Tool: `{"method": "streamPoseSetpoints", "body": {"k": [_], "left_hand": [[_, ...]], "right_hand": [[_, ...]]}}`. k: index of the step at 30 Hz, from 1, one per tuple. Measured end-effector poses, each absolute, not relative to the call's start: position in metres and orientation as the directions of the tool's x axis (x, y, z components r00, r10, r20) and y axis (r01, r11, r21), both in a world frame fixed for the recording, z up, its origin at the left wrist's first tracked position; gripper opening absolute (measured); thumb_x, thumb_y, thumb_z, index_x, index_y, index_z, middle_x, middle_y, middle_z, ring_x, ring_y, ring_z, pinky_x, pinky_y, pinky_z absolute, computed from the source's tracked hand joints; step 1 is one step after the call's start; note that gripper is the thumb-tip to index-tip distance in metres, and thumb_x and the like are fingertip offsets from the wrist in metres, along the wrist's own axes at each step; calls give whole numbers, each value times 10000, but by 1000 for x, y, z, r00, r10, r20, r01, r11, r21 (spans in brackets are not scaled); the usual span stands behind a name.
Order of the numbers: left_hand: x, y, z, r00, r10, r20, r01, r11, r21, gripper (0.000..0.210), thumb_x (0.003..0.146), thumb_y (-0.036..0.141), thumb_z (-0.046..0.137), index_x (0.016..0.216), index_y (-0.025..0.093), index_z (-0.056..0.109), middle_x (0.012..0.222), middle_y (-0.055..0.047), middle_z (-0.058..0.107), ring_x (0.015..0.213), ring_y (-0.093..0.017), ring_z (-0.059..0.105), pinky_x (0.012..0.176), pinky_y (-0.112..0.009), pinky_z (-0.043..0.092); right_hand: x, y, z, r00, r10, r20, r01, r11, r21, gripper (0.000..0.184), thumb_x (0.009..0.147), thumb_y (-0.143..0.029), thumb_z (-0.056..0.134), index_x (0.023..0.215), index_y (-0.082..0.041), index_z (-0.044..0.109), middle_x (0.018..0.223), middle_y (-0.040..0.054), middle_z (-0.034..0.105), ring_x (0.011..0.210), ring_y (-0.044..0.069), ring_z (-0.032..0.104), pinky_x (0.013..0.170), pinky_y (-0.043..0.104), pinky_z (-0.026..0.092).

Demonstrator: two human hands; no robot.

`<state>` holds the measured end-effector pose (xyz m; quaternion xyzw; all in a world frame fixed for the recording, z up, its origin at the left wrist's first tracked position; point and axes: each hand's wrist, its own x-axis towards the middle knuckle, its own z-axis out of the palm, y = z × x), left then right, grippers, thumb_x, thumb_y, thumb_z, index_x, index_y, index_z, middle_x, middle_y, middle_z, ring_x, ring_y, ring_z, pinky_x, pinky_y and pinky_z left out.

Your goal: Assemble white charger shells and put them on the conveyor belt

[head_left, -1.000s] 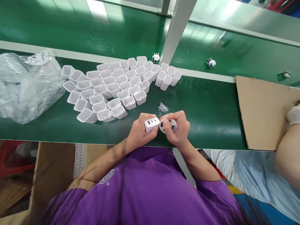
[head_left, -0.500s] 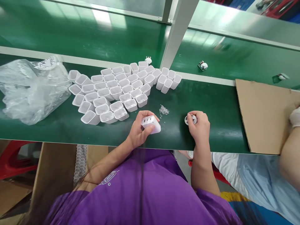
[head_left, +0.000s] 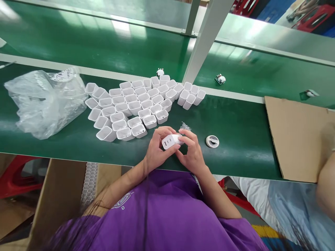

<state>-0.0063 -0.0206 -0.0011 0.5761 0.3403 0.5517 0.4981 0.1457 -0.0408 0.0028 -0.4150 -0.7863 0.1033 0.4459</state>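
My left hand [head_left: 157,148] grips a white charger housing [head_left: 169,141], its end with several port slots tilted up toward me. From the other side my right hand [head_left: 192,151] has its fingertips pressed on the same housing. Just beyond the hands, partly hidden by my right fingers, lies a small pile of tiny clear pieces [head_left: 185,126]. To the right a small white roll, perhaps of tape [head_left: 212,141], rests flat on the green bench [head_left: 240,146]. Many open white housings [head_left: 134,107] stand in close rows at the left and middle.
A clear plastic bag [head_left: 47,104] lies at the left. A cardboard sheet [head_left: 298,139] covers the bench's right side, beside another person's arm [head_left: 327,188]. A pale post [head_left: 206,38] rises behind the housings. Small circuit parts [head_left: 220,79] sit on the far green surface.
My right hand has let go of the white roll, which now lies on the bench, and has moved left onto the charger housing. My left hand still holds the housing.
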Motion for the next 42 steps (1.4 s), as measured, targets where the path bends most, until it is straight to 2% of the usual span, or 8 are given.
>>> {"method": "streamPoseSetpoints", "body": {"k": [8, 13, 19, 25, 31, 34, 38, 42], "left_hand": [[-8, -17, 1, 344, 937, -64, -235, 152, 960, 461, 912, 596, 471, 1126, 198, 563, 1104, -92, 632, 886, -171, 631, 743, -309, 564], [-6, -16, 0, 345, 936, -71, -223, 155, 962, 455, 913, 580, 476, 1123, 193, 588, 1128, -104, 637, 901, -178, 654, 733, -321, 583], [-8, -13, -3, 284, 957, -62, -163, 112, 980, 461, 913, 580, 476, 1070, 172, 624, 1006, -97, 686, 822, -166, 656, 688, -296, 561], [-9, -11, -5, 316, 947, -61, -119, 103, 988, 444, 927, 573, 455, 1074, 188, 619, 982, -72, 693, 814, -151, 654, 704, -287, 552], [-9, -15, -2, 393, 917, -62, -71, 98, 993, 421, 947, 539, 434, 1100, 188, 610, 1004, -79, 692, 844, -160, 658, 738, -306, 556], [-10, -16, 0, 388, 920, -50, -21, 63, 998, 373, 951, 493, 448, 1100, 190, 608, 1015, -77, 691, 846, -154, 659, 749, -306, 565], [-9, -16, 0, 289, 957, 28, 120, -65, 991, 295, 888, 393, 582, 1112, 201, 592, 1059, -71, 676, 891, -151, 655, 754, -285, 583], [-7, -17, -1, 236, 948, 215, 169, -258, 951, 485, 785, 356, 709, 1221, 228, 540, 1236, -83, 622, 1037, -183, 643, 816, -309, 609]], "right_hand": [[180, -8, 48, -279, 796, 537, 509, 597, -620, 420, 879, -273, 655, 1263, -229, 489, 1180, 90, 587, 1048, 256, 610, 868, 408, 566], [245, 121, 58, -56, 858, 510, 789, 351, -504, 414, 790, -218, 660, 1173, -196, 504, 1143, 104, 602, 979, 278, 610, 863, 449, 543], [254, 231, 46, -41, 979, 201, 900, 124, -417, 422, 759, -125, 639, 1170, -129, 544, 1154, 166, 610, 1101, 350, 543, 995, 539, 430], [245, 217, 47, -123, 969, 215, 895, 202, -398, 338, 809, -140, 615, 1147, -149, 600, 1255, 154, 580, 1236, 336, 457, 1060, 536, 378], [266, 154, 43, -420, 882, 214, 725, 468, -505, 108, 847, -282, 622, 894, -195, 664, 1116, 95, 631, 1032, 266, 591, 847, 403, 523], [267, 122, 40, -395, 895, 208, 757, 445, -478, 127, 838, -321, 638, 811, -198, 654, 1062, 96, 639, 940, 259, 606, 847, 409, 507], [248, 71, 44, -208, 956, 208, 669, 294, -682, 279, 887, -471, 610, 865, -195, 646, 953, 72, 665, 786, 212, 617, 697, 320, 508], [207, 15, 42, -231, 973, 1, 392, 94, -915, 368, 921, -558, 561, 851, -198, 590, 708, 0, 644, 629, 171, 624, 577, 253, 480]]}}
